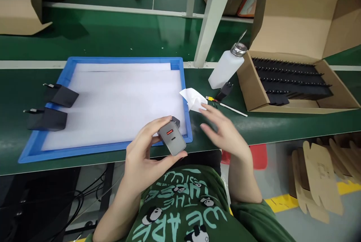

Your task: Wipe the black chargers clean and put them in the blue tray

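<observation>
Between the thumb and fingers of my left hand (149,155) is a black charger (172,139), its face with a red port and a smaller slot turned up toward me. My right hand (224,131) is beside a crumpled white cloth (194,99), fingers apart, the fingertips at the cloth's right edge; whether they touch it is unclear. A blue-rimmed tray (113,146) lined with white sheets lies under and left of my left hand. Two black chargers (62,96) (47,119) with plug pins rest across its left rim.
Behind the cloth stand a white pump bottle (227,69) and a small black plug (224,90), with a thin white stick (233,109) nearby. An open cardboard box (256,91) at the right holds rows of black chargers (299,87). A white post (211,20) rises behind the tray.
</observation>
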A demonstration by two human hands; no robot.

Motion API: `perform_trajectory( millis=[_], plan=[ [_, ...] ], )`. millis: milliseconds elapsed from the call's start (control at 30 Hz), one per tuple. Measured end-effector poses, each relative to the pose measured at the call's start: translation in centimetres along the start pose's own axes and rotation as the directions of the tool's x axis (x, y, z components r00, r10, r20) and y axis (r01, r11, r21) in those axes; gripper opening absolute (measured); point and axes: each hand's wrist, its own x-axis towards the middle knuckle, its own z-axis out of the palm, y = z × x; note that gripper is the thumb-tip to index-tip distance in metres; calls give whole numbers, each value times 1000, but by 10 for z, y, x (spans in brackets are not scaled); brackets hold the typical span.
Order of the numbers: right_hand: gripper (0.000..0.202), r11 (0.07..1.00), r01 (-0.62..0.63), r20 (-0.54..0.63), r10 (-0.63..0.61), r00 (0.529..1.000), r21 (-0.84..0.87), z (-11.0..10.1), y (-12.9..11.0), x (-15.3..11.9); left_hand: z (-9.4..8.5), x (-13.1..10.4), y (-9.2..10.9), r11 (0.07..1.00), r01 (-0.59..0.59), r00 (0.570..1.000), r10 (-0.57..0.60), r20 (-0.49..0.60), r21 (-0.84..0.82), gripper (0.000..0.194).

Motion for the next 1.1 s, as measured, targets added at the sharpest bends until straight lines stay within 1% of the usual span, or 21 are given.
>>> perform_trajectory(
  millis=[33, 100, 167, 233, 300, 333, 367, 400, 433, 467, 500, 533, 567, 600, 633, 700, 767, 900, 933, 967, 1100],
  plan=[
    [44, 994, -99, -95, 94, 991, -47, -1, 7, -2, 0, 0, -1, 1000, -4, 1000, 4, 7, 5, 73],
    [43, 957, -274, -276, 238, 931, -97, 1, 21, -6, 2, 0, -1, 1000, -9, 1000, 9, 19, 14, 74],
    [38, 926, -361, -352, 303, 886, -112, 7, 33, -7, 6, 1, -1, 1000, -12, 1000, 11, 22, 13, 75],
    [30, 909, -406, -392, 340, 855, -96, 13, 37, -8, 9, 2, 0, 1000, -30, 1000, 30, 1, 3, 75],
    [27, 901, -429, -428, 365, 827, -59, 15, 28, -13, 13, 3, 1, 998, -57, 997, 57, -43, -5, 77],
    [28, 906, -422, -429, 375, 822, -16, 13, 17, -19, 14, 3, 2, 997, -75, 995, 75, -70, -6, 78],
    [29, 911, -407, -419, 395, 818, 64, 10, 3, -26, 14, 4, 3, 995, -97, 991, 97, -97, -2, 78],
    [31, 911, -382, -383, 413, 826, 158, 6, -13, -36, 15, 4, 3, 993, -122, 986, 122, -117, 8, 79],
    [31, 863, -320, -272, 441, 855, 391, 1, -31, -45, 14, 4, 3, 988, -150, 979, 152, -133, 24, 79],
    [31, 736, -303, -160, 485, 859, 605, -5, -48, -55, 14, 4, 3, 982, -181, 972, 186, -143, 46, 79],
    [31, 582, -367, 58, 480, 875, 726, -9, -64, -63, 13, 4, 2, 975, -209, 964, 218, -150, 74, 79],
    [34, 443, -439, 244, 431, 869, 781, -13, -78, -69, 13, 4, 1, 968, -229, 957, 244, -155, 107, 80],
    [37, 328, -518, 396, 371, 840, 790, -17, -87, -73, 12, 4, 1, 960, -241, 952, 262, -160, 141, 80],
    [39, 249, -586, 510, 310, 803, 771, -19, -94, -75, 12, 4, 0, 954, -243, 947, 272, -169, 176, 81],
    [40, 197, -628, 574, 270, 773, 753, -20, -96, -76, 11, 4, -1, 949, -239, 944, 277, -180, 208, 81],
    [40, 141, -664, 625, 241, 743, 735, -19, -94, -74, 11, 3, -2, 937, -229, 939, 284, -193, 264, 82],
    [39, 122, -672, 638, 230, 735, 731, -15, -88, -71, 11, 3, -2, 923, -237, 933, 303, -196, 302, 84],
    [35, 79, -645, 634, 126, 763, 760, -6, -81, -70, 10, 3, -4, 888, -278, 914, 362, -184, 366, 90],
    [35, 73, -640, 630, 121, 767, 765, -6, -82, -69, 10, 3, -4, 881, -282, 911, 370, -182, 379, 91],
    [35, 73, -641, 629, 136, 766, 764, -6, -83, -69, 10, 3, -5, 877, -282, 909, 374, -184, 388, 92],
    [36, 100, -671, 635, 244, 733, 735, -9, -88, -67, 10, 1, -8, 877, -263, 911, 363, -196, 401, 95]
  ],
)
